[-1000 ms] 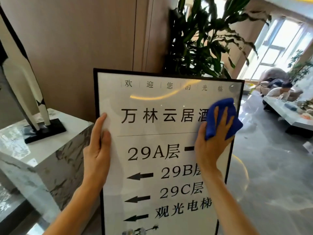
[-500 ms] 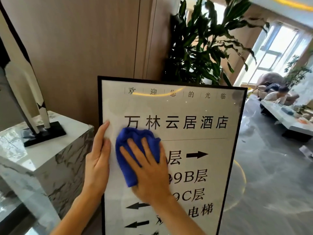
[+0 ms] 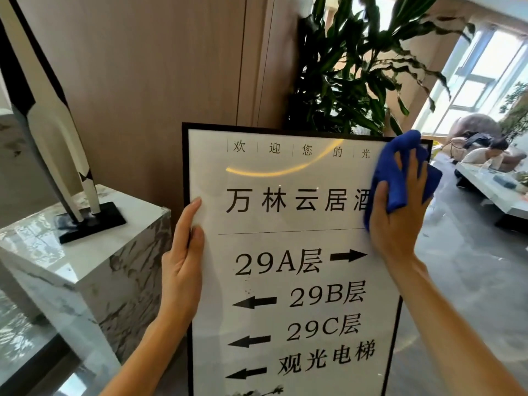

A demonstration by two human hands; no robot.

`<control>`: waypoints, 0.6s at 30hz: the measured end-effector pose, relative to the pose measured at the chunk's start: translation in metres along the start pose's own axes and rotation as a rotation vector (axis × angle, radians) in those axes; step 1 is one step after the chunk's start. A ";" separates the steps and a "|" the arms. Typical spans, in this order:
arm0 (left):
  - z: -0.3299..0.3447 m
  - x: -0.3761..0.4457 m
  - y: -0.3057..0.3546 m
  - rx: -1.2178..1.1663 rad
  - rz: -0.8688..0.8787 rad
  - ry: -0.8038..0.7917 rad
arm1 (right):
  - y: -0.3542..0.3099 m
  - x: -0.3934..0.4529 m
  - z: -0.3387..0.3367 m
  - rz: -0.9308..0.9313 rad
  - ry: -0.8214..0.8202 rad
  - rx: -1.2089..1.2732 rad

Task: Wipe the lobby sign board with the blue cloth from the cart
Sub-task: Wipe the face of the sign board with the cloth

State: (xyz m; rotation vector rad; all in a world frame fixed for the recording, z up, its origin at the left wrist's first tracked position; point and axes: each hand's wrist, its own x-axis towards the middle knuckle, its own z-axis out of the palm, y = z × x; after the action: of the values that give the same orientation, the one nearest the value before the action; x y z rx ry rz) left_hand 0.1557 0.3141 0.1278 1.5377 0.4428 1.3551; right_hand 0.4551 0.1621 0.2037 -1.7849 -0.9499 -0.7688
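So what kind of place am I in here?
Most likely a hotel lobby. The framed sign board lists floors 29A to 29C with arrows, a sculpture stands on a marble plinth, and a large potted plant rises behind over polished stone flooring.

You've got readable text only on the sign board (image 3: 285, 281). Top row: 欢 迎 您 的 光, rest hidden. Big line: 万林云居酒, cut off by the blue cloth (image 3: 400, 172). Below: 29A层 w/ right arrow; 29B层, 29C层, 观光电梯 w/ left arrows.
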 end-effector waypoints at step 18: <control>-0.009 -0.001 -0.011 -0.070 -0.021 -0.002 | -0.092 -0.236 0.058 -0.757 -0.512 -0.192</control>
State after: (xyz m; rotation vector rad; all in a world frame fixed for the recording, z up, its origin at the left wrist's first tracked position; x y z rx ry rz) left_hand 0.1511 0.3218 0.1173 1.4732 0.4043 1.3390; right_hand 0.2632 0.1756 0.0299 -1.8179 -2.0167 -0.8885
